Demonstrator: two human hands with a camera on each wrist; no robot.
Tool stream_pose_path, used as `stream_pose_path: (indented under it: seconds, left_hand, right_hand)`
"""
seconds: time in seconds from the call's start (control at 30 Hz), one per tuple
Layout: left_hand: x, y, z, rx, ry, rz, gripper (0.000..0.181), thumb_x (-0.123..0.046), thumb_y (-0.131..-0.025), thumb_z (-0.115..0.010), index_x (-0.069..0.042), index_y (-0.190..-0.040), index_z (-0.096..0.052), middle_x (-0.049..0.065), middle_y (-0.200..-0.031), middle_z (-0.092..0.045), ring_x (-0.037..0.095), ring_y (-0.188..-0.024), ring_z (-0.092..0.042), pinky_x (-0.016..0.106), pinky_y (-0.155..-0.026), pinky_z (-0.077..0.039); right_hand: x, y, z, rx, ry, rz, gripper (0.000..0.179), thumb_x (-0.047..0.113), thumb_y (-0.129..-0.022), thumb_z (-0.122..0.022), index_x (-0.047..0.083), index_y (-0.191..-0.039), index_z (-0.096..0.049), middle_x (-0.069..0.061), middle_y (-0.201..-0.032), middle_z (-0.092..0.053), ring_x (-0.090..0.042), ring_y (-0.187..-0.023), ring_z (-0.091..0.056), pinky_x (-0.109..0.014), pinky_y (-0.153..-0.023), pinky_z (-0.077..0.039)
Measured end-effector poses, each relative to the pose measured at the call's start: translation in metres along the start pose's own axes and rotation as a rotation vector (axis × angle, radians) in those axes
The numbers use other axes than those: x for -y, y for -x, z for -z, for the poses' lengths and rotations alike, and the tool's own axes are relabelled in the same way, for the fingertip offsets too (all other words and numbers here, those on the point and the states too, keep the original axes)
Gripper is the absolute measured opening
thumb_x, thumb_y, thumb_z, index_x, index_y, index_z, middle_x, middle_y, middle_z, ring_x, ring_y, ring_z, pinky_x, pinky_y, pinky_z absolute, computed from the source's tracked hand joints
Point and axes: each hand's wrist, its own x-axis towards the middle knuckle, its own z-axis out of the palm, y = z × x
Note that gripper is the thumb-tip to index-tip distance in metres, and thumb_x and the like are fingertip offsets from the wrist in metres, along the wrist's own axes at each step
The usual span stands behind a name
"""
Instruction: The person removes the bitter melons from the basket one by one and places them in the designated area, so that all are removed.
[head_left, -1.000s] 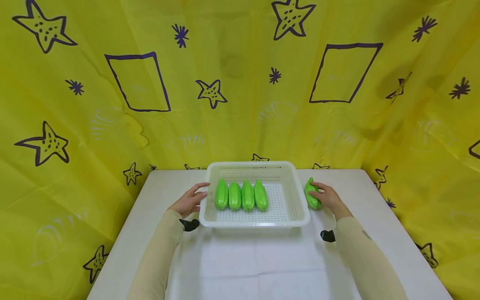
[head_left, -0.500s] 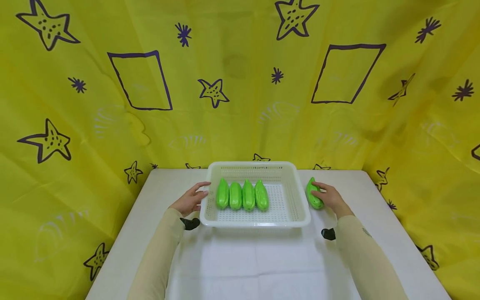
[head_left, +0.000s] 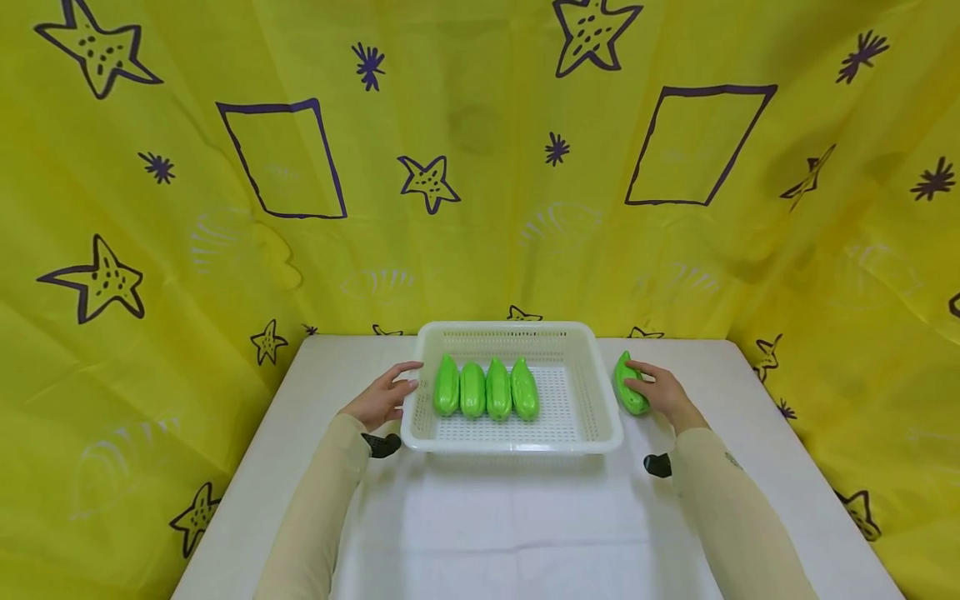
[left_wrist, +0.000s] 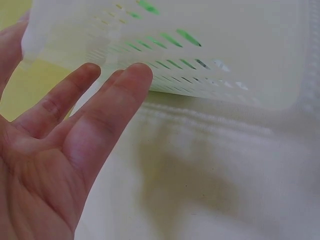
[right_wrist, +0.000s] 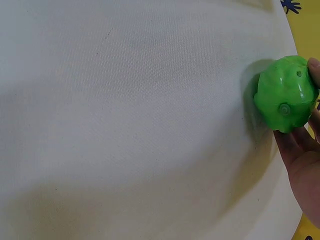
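Note:
In the head view, my right hand (head_left: 666,398) grips a glossy green, long gourd-like vegetable (head_left: 628,385) on the table, just right of a white plastic basket (head_left: 517,447). The right wrist view shows the blunt, bumpy end of this vegetable (right_wrist: 284,95), with fingers and thumb about its far side. Inside the basket, several similar green vegetables (head_left: 472,390) lie side by side in the left part. My left hand (head_left: 380,402) is at the basket's left rim. Its extended fingers (left_wrist: 110,105) lie along the outer slotted wall in the left wrist view.
A white cloth covers the table (head_left: 510,525). Behind it and at both sides hangs a yellow curtain (head_left: 465,250) with starfish and shell drawings. The right part of the basket shows its bare perforated floor.
The whole head view has shifted by a few pixels. Both hands, the basket and the vegetables otherwise keep their places.

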Motion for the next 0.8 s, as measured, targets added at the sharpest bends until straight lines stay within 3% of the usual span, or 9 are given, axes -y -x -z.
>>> stream_pose_path:
  seconds: [0.33,0.8]
  left_hand:
    - [-0.0015,0.0017,-0.0017,-0.013,0.003,0.010,0.052,-0.030,-0.102,-0.052,-0.027,-0.149,-0.032,0.015,-0.150,-0.040,0.032,-0.122,-0.054,0.045,-0.093,-0.050]
    - [-0.0040,0.0027,-0.0022,-0.013,0.003,0.008,0.053,-0.031,-0.101,-0.054,-0.027,-0.149,-0.032,0.015,-0.150,-0.039,0.033,-0.122,-0.054,0.048,-0.095,-0.049]
  right_hand:
    - [0.0028,0.0036,0.0011,0.054,-0.003,-0.015,0.062,0.025,-0.099,-0.059,0.005,-0.151,-0.031,-0.031,-0.155,-0.017,-0.051,-0.139,-0.020,-0.062,-0.110,-0.023]
    - [0.0010,0.0011,0.0049,0.065,-0.007,-0.047,0.068,0.030,-0.098,-0.061,0.008,-0.153,-0.027,-0.029,-0.157,-0.015,-0.050,-0.139,-0.021,-0.061,-0.109,-0.025]
